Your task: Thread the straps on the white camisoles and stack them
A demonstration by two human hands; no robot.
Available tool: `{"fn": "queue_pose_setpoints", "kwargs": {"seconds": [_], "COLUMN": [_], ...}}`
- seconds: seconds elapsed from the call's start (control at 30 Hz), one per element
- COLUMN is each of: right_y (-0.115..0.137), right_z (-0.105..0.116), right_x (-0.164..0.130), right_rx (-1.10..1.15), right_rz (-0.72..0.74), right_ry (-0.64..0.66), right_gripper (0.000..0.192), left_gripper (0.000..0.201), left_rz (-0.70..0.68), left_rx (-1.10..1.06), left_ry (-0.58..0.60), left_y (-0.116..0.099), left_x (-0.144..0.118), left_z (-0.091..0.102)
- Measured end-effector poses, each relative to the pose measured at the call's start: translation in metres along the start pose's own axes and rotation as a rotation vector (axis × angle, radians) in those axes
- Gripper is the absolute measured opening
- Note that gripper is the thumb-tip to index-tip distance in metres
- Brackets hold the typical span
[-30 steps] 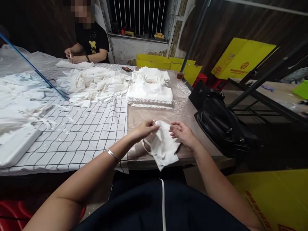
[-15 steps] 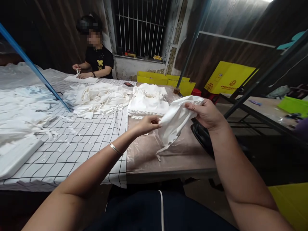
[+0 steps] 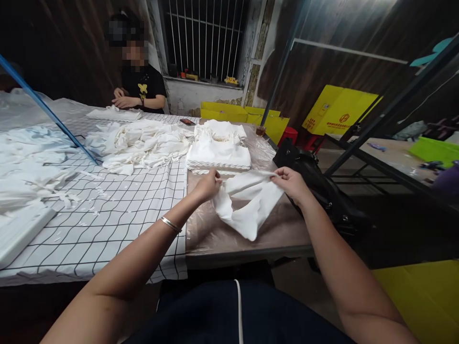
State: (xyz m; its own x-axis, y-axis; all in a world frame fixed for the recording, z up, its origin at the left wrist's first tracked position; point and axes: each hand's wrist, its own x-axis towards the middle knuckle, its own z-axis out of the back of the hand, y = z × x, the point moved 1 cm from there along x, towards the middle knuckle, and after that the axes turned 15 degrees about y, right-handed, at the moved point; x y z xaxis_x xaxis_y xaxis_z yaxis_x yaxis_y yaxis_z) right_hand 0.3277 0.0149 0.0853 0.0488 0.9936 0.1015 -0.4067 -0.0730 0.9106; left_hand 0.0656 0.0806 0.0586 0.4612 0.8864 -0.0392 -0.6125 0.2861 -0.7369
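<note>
A thin white garment (image 3: 265,200) hangs between my hands over the plastic-covered right part of the table (image 3: 204,234). My left hand (image 3: 208,185) is closed on its left upper corner. The right upper corner is pinched in my right hand (image 3: 289,182), with the top edge stretched between the two. Below that edge the fabric droops in folds, with a gap showing through it. Just beyond my hands lies a neat stack of white garments (image 3: 219,155) with scalloped edges.
A loose heap of white garments (image 3: 147,141) and more fabric (image 3: 32,167) cover the checked cloth (image 3: 139,200) on the left. Across the table a person (image 3: 139,88) handles white cloth. A blue pole (image 3: 50,110) slants up at left; a black bag (image 3: 315,186) lies right.
The garment has been lowered and spread wider. My right hand has come down and slightly left; my left hand has shifted left. The view has shifted slightly.
</note>
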Motion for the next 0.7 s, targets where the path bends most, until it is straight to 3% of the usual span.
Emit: {"fn": "queue_pose_setpoints", "kwargs": {"seconds": [0.07,0.17,0.23,0.37,0.5,0.63,0.7], "right_y": [-0.029,-0.06,-0.068,-0.066,-0.064,-0.069,-0.072], "right_z": [-0.006,-0.017,-0.027,-0.054,-0.069,-0.063,-0.056], "right_x": [-0.006,-0.019,-0.026,-0.026,-0.011,-0.001,-0.002], "right_rx": [-0.139,-0.304,-0.387,-0.595,-0.703,-0.609,-0.564], "right_rz": [-0.094,-0.164,-0.179,-0.332,-0.398,-0.429,-0.422], "right_ry": [-0.003,-0.114,-0.167,-0.069,-0.1,-0.07,-0.053], "right_gripper": [0.019,0.015,0.014,0.031,0.048,0.023,0.022], "left_gripper": [0.01,0.014,0.026,0.049,0.033,0.015,0.008], "left_rz": [-0.001,-0.071,-0.065,0.01,0.059,0.091,0.109], "left_rx": [0.231,0.43,0.538,0.652,0.636,0.524,0.381], "left_ry": [-0.004,0.075,0.129,0.215,0.234,0.252,0.248], "left_y": [0.008,0.011,0.008,0.006,0.013,0.021,0.024], "left_x": [-0.014,-0.041,-0.057,-0.07,-0.068,-0.064,-0.062], "left_z": [-0.014,-0.043,-0.061,-0.083,-0.084,-0.071,-0.062]}}
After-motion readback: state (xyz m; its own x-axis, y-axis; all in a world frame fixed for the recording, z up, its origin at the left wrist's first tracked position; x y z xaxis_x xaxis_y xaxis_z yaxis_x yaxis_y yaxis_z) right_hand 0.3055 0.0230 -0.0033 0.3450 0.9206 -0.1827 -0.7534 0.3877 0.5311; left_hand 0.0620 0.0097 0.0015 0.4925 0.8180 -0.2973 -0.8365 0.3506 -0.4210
